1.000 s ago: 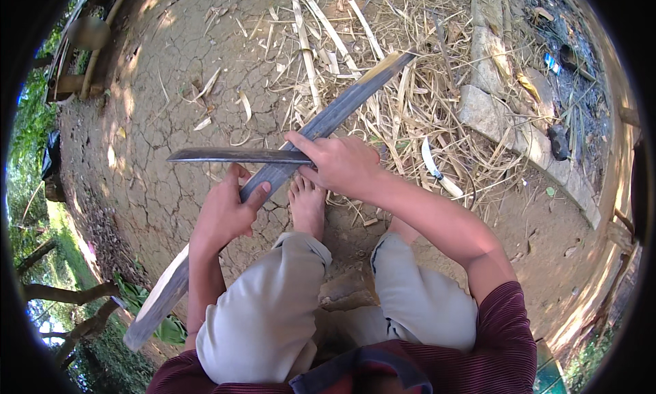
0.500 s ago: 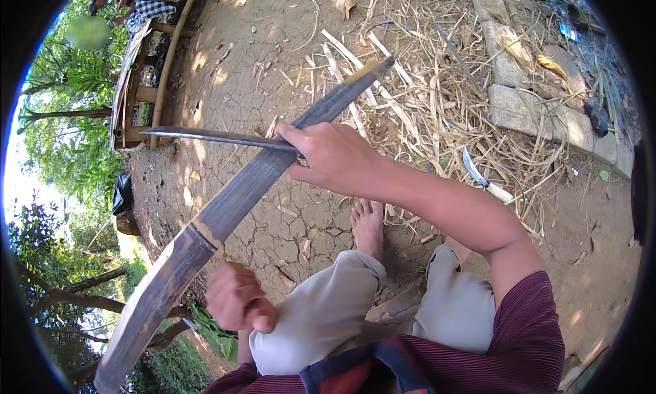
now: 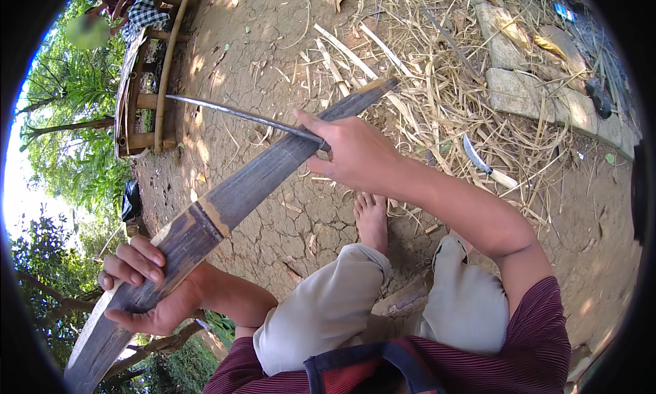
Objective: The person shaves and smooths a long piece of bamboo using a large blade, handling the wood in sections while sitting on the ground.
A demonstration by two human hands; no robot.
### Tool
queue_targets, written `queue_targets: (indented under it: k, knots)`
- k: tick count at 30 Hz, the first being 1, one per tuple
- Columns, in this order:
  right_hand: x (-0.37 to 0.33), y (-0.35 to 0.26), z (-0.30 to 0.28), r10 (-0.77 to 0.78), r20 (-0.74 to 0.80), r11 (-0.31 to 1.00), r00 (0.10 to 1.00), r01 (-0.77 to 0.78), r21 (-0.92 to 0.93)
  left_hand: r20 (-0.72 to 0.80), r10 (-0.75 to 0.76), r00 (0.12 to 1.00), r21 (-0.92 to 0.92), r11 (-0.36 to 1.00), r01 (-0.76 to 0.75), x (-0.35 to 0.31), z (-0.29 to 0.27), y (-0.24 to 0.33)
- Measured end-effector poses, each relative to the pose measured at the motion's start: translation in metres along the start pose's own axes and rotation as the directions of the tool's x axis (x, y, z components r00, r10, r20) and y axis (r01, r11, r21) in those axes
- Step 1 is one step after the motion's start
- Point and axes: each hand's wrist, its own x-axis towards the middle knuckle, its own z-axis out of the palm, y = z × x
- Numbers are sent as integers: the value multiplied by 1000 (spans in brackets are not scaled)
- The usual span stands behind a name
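A long split bamboo piece (image 3: 256, 175), dark grey with a raised node, slants from lower left to upper right in front of me. My left hand (image 3: 171, 295) is closed round its lower part, below the node, thumb on the near side and fingers over the far edge. Near the upper end, my right hand (image 3: 362, 151) is closed on a long-bladed knife (image 3: 232, 112). The thin blade points left and crosses the bamboo's upper part; its handle is hidden in my fist. Whether that hand also grips the bamboo, I cannot tell.
A curved knife (image 3: 476, 153) with a pale handle lies on the cracked earth at right, beside scattered bamboo shavings (image 3: 444, 107). Concrete blocks (image 3: 512, 90) line the upper right. At upper left, a person in checked cloth (image 3: 145, 11) is by a bamboo bench (image 3: 167, 80).
My left hand, loosely curled and off the bamboo before, has moved left and taken hold of its lower part. The knife's blade has tilted, its tip shifting up and to the right.
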Motion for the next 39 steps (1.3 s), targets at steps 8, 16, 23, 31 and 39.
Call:
queue_targets:
  k: [8, 16, 23, 31, 39]
  knots:
    - [-85, 11, 7, 8, -209, 984, 978, 29, 175, -81, 12, 997, 34, 999, -9, -6, 15, -1]
    - [-101, 45, 10, 95, -176, 992, 980, -108, -65, -222, -20, 975, 37, 999, 28, -28, 30, -12]
    - [-90, 22, 5, 68, -193, 991, 979, -88, -100, -174, -23, 984, 20, 999, 27, -19, 35, -9]
    - [-91, -4, -8, -127, -156, 982, 980, 102, -158, -166, -47, 985, 14, 999, 50, -25, 29, -11]
    - [-88, 17, 7, 8, -159, 968, 987, -47, -248, -300, -55, 952, 77, 994, 82, -30, 22, -13]
